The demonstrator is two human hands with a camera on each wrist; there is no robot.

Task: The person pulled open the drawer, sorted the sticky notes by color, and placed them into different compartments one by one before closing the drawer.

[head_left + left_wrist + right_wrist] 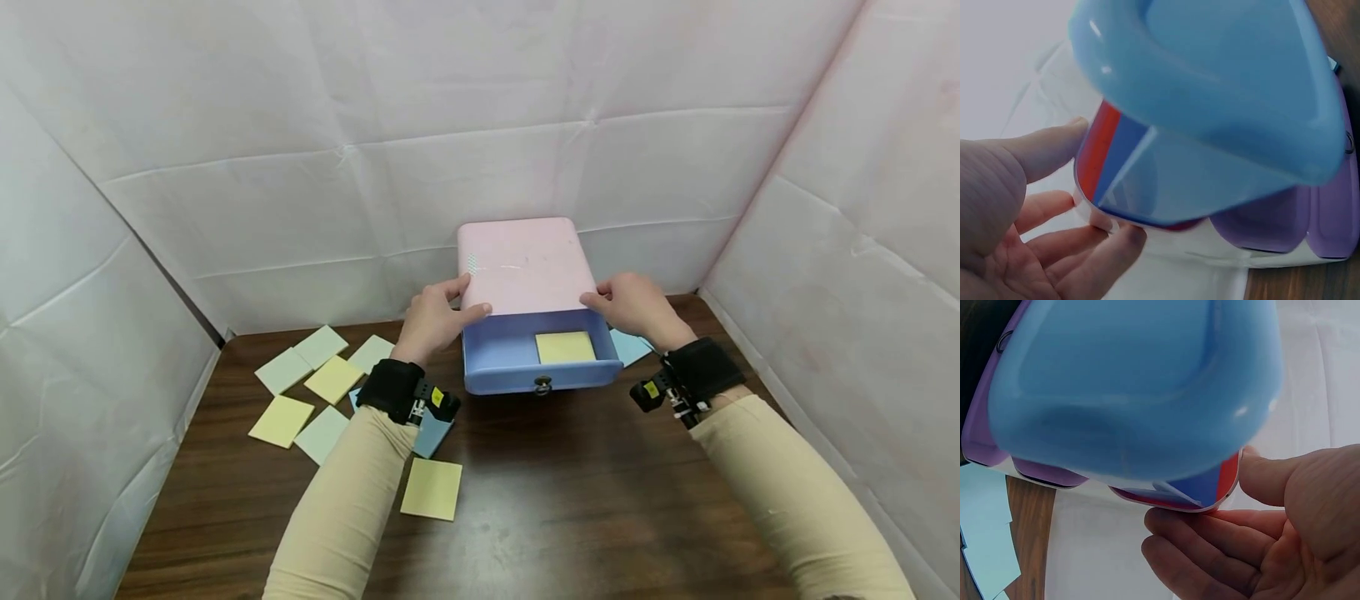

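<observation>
Pink plastic forms the shell of a small drawer box (521, 267) at the back of the desk (570, 500), and both hands steady it from its sides: the left hand (435, 321) and the right hand (633, 307) each have fingers curled round a front corner. Its blue drawer (540, 367) stands pulled out, with a yellow note (565, 347) lying flat inside. Only the head view shows loose notes (322, 392) scattered at left; the wrist views show thumb above, fingers beneath the edge
</observation>
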